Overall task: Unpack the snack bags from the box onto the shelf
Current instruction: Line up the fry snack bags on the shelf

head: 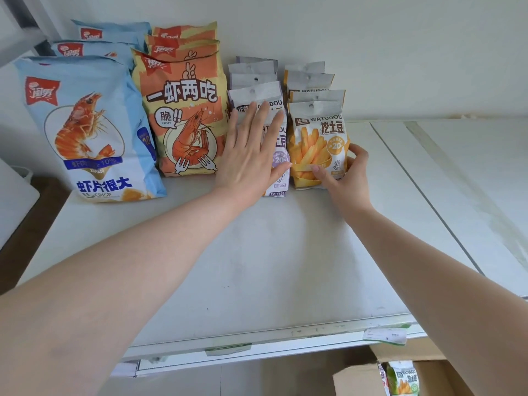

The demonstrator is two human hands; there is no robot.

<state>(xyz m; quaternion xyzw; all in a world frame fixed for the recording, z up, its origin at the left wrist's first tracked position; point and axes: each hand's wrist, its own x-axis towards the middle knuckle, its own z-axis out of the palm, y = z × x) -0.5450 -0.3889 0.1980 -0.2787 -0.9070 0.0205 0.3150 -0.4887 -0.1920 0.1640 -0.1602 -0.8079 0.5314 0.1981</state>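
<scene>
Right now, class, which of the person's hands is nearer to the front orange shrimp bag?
Left. The left hand lies flat on the purple potato bag, right beside the orange shrimp bag. The right hand grips the yellow fries bag, one row farther away.

A plain pale wall (371, 47) rises directly behind the white shelf board (257, 267), evenly lit by soft light. To the right of the board lie further white panels (457, 172), with thin seams between them. Left of the board, below its level, dark brown floor (17, 252) shows. A grey metal upright (25, 27) stands above the board's far left corner.
</scene>
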